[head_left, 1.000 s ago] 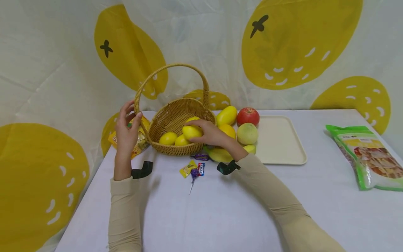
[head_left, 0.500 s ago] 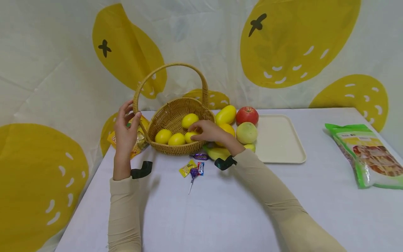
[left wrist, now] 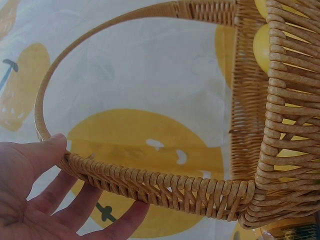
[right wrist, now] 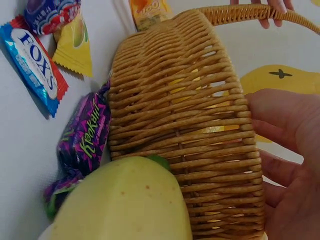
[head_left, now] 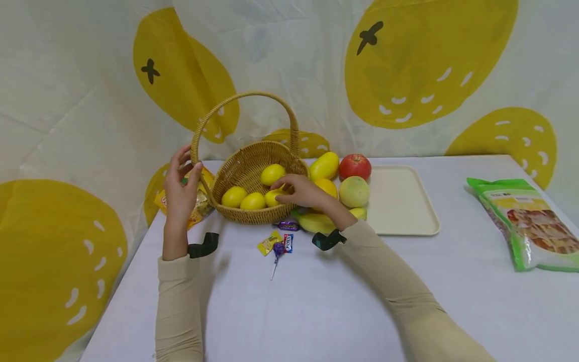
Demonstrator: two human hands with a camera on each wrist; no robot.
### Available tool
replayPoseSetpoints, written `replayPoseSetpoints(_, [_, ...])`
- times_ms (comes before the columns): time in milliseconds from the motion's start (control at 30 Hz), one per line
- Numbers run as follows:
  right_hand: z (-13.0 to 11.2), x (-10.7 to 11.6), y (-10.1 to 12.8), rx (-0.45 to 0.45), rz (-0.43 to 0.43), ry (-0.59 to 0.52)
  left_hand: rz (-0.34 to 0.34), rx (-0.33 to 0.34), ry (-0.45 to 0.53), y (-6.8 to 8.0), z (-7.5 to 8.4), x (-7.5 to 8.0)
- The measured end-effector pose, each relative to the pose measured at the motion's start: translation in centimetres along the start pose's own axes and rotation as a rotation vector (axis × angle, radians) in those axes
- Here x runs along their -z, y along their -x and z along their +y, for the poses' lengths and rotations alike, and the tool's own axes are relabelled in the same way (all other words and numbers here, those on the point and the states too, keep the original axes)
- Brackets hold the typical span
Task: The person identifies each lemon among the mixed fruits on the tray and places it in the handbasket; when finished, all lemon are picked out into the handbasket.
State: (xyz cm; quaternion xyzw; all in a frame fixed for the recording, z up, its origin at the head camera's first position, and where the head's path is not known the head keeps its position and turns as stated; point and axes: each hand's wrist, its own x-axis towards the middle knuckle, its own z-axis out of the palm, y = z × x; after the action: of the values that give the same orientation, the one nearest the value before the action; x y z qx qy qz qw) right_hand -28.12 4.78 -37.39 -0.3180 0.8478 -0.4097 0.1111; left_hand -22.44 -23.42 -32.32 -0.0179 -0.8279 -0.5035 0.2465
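Observation:
A wicker basket [head_left: 253, 217] with a tall arched handle [head_left: 257, 94] stands tilted toward me, several yellow lemons [head_left: 234, 196] lying inside. My left hand [head_left: 181, 188] holds the left side of the handle, thumb over it and fingers behind, as the left wrist view shows. Inside the basket's right side, my right hand [head_left: 302, 192] has its thumb and fingertips around one end of a lemon [head_left: 271, 198]. In the right wrist view the fingers pass behind the woven rim [right wrist: 245, 115], which hides their tips.
Right of the basket lie a mango [head_left: 324, 166], a pomegranate [head_left: 355, 166], an orange [head_left: 326, 187], a pale green round fruit [head_left: 354, 191] and a banana [head_left: 312, 221]. Beyond are a cream tray [head_left: 402, 230] and a green-edged bag [head_left: 529, 226]. Candies [head_left: 269, 243] lie in front; a yellow packet [head_left: 205, 178] sits left.
My right hand has lowered the lemon it held into the basket's front right, beside the others. The lemons there have shifted slightly left. The left hand stays on the handle.

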Motion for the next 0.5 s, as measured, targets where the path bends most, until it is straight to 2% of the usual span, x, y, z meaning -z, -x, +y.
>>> replayPoseSetpoints(233, [0.0,0.3,1.6,0.052,0.045,-0.083,-0.012,0.021,0.005,-0.1,0.1,0.0])
replayPoseSetpoints(500, [0.2,1.6,4.2,0.144,0.137,-0.144,-0.015,-0.006,-0.003,-0.4,-0.2,0.7])
